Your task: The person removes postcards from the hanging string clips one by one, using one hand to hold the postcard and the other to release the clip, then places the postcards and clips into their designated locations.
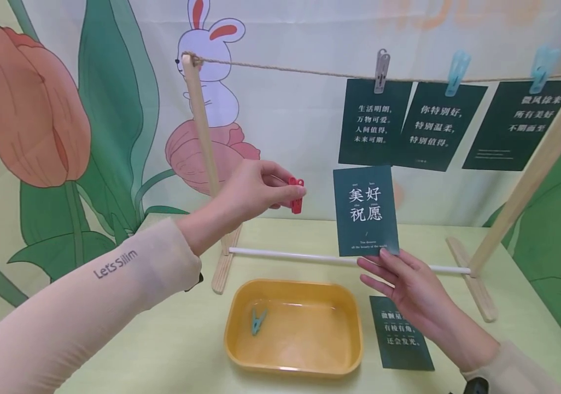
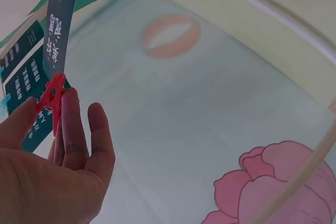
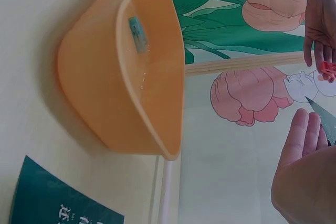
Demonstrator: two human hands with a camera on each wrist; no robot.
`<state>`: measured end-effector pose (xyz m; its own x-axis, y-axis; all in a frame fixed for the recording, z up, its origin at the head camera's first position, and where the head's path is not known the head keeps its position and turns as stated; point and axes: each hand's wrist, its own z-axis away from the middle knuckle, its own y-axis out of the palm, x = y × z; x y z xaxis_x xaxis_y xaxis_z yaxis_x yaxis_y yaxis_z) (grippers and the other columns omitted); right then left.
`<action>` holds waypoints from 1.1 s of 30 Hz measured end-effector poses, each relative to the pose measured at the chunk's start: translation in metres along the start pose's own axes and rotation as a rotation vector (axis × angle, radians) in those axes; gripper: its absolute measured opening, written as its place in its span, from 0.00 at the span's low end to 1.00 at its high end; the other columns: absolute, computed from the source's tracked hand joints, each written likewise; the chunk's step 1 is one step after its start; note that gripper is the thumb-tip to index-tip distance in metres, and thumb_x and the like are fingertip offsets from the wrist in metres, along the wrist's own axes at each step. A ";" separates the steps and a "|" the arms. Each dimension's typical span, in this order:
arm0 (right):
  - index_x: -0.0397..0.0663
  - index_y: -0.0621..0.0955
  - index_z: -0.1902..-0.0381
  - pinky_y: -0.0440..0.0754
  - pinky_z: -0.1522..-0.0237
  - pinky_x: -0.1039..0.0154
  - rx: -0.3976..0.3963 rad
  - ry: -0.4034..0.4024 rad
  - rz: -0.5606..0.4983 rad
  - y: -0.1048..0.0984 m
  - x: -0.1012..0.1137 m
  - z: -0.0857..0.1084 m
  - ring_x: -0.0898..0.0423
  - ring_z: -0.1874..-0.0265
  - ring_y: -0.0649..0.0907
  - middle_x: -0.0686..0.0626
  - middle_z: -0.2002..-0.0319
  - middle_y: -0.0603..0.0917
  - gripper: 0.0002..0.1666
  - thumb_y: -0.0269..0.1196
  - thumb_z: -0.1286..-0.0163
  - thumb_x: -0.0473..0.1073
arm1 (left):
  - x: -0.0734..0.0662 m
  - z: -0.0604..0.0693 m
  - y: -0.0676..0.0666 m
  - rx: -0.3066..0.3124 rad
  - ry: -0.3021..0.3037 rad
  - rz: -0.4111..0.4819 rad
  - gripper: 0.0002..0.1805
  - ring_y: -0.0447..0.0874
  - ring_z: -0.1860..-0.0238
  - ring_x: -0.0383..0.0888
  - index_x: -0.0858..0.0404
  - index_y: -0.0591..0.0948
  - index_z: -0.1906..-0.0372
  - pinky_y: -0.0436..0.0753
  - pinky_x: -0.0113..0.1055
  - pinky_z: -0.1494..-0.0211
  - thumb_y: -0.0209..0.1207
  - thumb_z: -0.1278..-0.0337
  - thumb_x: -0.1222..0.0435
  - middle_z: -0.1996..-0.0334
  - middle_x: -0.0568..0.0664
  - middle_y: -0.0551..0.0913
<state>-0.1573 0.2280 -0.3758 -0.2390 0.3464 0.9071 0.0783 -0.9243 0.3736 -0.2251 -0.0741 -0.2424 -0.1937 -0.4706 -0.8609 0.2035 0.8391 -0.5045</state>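
The fingers of your left hand point(image 1: 261, 189) are pinched on a red peg point(image 1: 297, 203); the thumb and fingers of your right hand point(image 1: 415, 287) grip the bottom edge of a dark card point(image 1: 366, 235), held upright. On the table point(image 1: 162, 350), the wooden stand point(image 1: 526, 186) carries a rope point(image 1: 280, 68). The yellow tub point(image 1: 292, 372) sits below your hands. Three hung cards point(image 1: 376, 150) are on the rope's right part; another loose card point(image 1: 403, 355) lies beside the tub. A grey peg point(image 1: 381, 74) and two blue pegs point(image 1: 457, 74) clip the rope; a green peg point(image 1: 256, 327) lies in the tub.

You seem to be bringing card and peg together, though they look apart. The next move probably calls for raising the card's top edge to the rope, left of the grey peg, and squeezing the peg over both.
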 end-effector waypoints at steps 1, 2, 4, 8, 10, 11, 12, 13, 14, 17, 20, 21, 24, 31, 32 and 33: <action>0.55 0.86 0.52 0.86 0.42 0.55 -0.007 0.009 0.000 -0.001 -0.001 0.001 0.54 0.45 0.91 0.51 0.52 0.93 0.06 0.63 0.17 0.46 | 0.003 0.001 0.001 0.003 -0.007 0.002 0.16 0.93 0.59 0.47 0.63 0.87 0.48 0.90 0.41 0.49 0.75 0.35 0.59 0.60 0.53 0.92; 0.56 0.87 0.51 0.86 0.42 0.55 -0.015 0.018 0.003 -0.003 -0.002 0.001 0.54 0.45 0.91 0.51 0.52 0.93 0.07 0.63 0.18 0.46 | 0.007 0.001 0.002 0.007 -0.016 0.004 0.17 0.93 0.59 0.47 0.63 0.87 0.48 0.91 0.41 0.49 0.75 0.35 0.59 0.60 0.53 0.92; 0.56 0.87 0.49 0.86 0.42 0.55 -0.023 0.027 0.004 -0.005 -0.003 0.003 0.54 0.45 0.91 0.51 0.51 0.93 0.07 0.64 0.18 0.46 | 0.014 0.002 0.002 0.016 -0.031 0.010 0.17 0.94 0.59 0.47 0.63 0.86 0.47 0.91 0.42 0.49 0.75 0.35 0.59 0.59 0.54 0.92; 0.55 0.85 0.45 0.86 0.41 0.55 -0.023 0.029 0.003 -0.009 -0.005 0.005 0.54 0.45 0.90 0.50 0.50 0.93 0.09 0.64 0.18 0.46 | 0.026 0.005 0.005 0.025 -0.037 0.039 0.18 0.95 0.61 0.48 0.65 0.86 0.46 0.91 0.41 0.51 0.74 0.35 0.61 0.60 0.55 0.93; 0.54 0.84 0.44 0.86 0.41 0.54 -0.022 0.032 -0.001 -0.012 -0.006 0.007 0.54 0.45 0.90 0.50 0.50 0.93 0.10 0.63 0.18 0.46 | 0.032 0.007 0.006 0.033 -0.029 0.047 0.19 0.95 0.62 0.47 0.66 0.86 0.46 0.91 0.41 0.52 0.74 0.35 0.61 0.61 0.55 0.93; 0.54 0.84 0.43 0.86 0.41 0.54 -0.021 0.034 0.000 -0.013 -0.006 0.008 0.54 0.44 0.90 0.50 0.50 0.93 0.11 0.63 0.18 0.46 | 0.035 0.008 0.007 0.039 -0.027 0.050 0.18 0.95 0.63 0.47 0.67 0.86 0.46 0.91 0.41 0.53 0.74 0.35 0.62 0.62 0.55 0.93; 0.55 0.84 0.42 0.86 0.41 0.55 -0.021 0.038 0.006 -0.015 -0.007 0.008 0.54 0.44 0.90 0.50 0.50 0.93 0.11 0.63 0.17 0.46 | 0.037 0.010 0.008 0.044 -0.026 0.051 0.18 0.95 0.63 0.47 0.67 0.86 0.46 0.91 0.41 0.53 0.74 0.35 0.62 0.62 0.55 0.93; 0.54 0.83 0.42 0.86 0.41 0.54 -0.020 0.038 0.009 -0.016 -0.008 0.009 0.54 0.44 0.90 0.50 0.50 0.93 0.11 0.62 0.17 0.46 | 0.040 0.011 0.009 0.052 -0.026 0.049 0.19 0.95 0.63 0.47 0.67 0.86 0.46 0.91 0.41 0.53 0.74 0.35 0.62 0.63 0.55 0.93; 0.55 0.84 0.42 0.86 0.41 0.55 -0.021 0.044 0.013 -0.018 -0.009 0.010 0.54 0.44 0.90 0.51 0.50 0.93 0.11 0.62 0.17 0.46 | 0.042 0.012 0.011 0.056 -0.029 0.040 0.18 0.95 0.64 0.46 0.66 0.86 0.46 0.91 0.41 0.53 0.74 0.36 0.61 0.64 0.54 0.93; 0.57 0.84 0.43 0.86 0.41 0.55 -0.026 0.054 0.023 -0.023 -0.013 0.011 0.55 0.44 0.90 0.51 0.50 0.93 0.10 0.61 0.16 0.46 | 0.047 0.015 0.015 0.066 -0.036 0.004 0.18 0.94 0.64 0.45 0.64 0.86 0.48 0.91 0.41 0.53 0.75 0.36 0.59 0.65 0.51 0.93; 0.57 0.85 0.44 0.86 0.41 0.55 -0.033 0.060 0.010 -0.028 -0.016 0.013 0.55 0.45 0.90 0.51 0.51 0.93 0.09 0.61 0.16 0.46 | 0.051 0.018 0.021 0.069 -0.045 -0.042 0.17 0.94 0.64 0.43 0.62 0.87 0.50 0.89 0.40 0.55 0.75 0.38 0.57 0.67 0.48 0.93; 0.57 0.85 0.45 0.86 0.41 0.55 -0.036 0.061 0.006 -0.030 -0.017 0.013 0.55 0.45 0.90 0.51 0.51 0.93 0.09 0.61 0.16 0.45 | 0.054 0.019 0.024 0.072 -0.048 -0.058 0.17 0.94 0.64 0.43 0.61 0.87 0.51 0.88 0.39 0.55 0.76 0.38 0.57 0.68 0.48 0.93; 0.57 0.86 0.46 0.86 0.41 0.55 -0.038 0.070 -0.008 -0.034 -0.021 0.015 0.54 0.45 0.91 0.50 0.51 0.93 0.09 0.61 0.16 0.45 | 0.062 0.023 0.030 0.078 -0.056 -0.098 0.17 0.93 0.64 0.42 0.62 0.87 0.53 0.84 0.39 0.58 0.76 0.39 0.56 0.70 0.46 0.92; 0.58 0.87 0.48 0.86 0.40 0.55 -0.035 0.100 -0.001 -0.044 -0.032 0.019 0.54 0.46 0.91 0.50 0.52 0.93 0.10 0.59 0.15 0.43 | 0.081 0.032 0.047 0.089 -0.046 -0.219 0.15 0.90 0.70 0.37 0.60 0.86 0.61 0.79 0.41 0.54 0.78 0.41 0.56 0.77 0.41 0.90; 0.58 0.87 0.48 0.86 0.40 0.55 -0.035 0.106 0.005 -0.045 -0.034 0.019 0.54 0.46 0.91 0.50 0.52 0.93 0.10 0.59 0.15 0.43 | 0.083 0.033 0.050 0.097 -0.046 -0.223 0.14 0.90 0.71 0.37 0.61 0.86 0.62 0.79 0.40 0.55 0.78 0.41 0.57 0.78 0.42 0.90; 0.59 0.87 0.48 0.86 0.40 0.55 -0.036 0.115 0.008 -0.047 -0.036 0.020 0.54 0.46 0.91 0.50 0.52 0.93 0.10 0.59 0.15 0.44 | 0.085 0.034 0.052 0.105 -0.047 -0.229 0.14 0.90 0.71 0.38 0.61 0.85 0.63 0.78 0.39 0.57 0.78 0.41 0.57 0.79 0.42 0.89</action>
<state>-0.1331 0.2625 -0.4223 -0.3486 0.3202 0.8809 0.0464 -0.9328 0.3575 -0.1982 -0.0800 -0.3445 -0.2022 -0.6596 -0.7239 0.2583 0.6771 -0.6891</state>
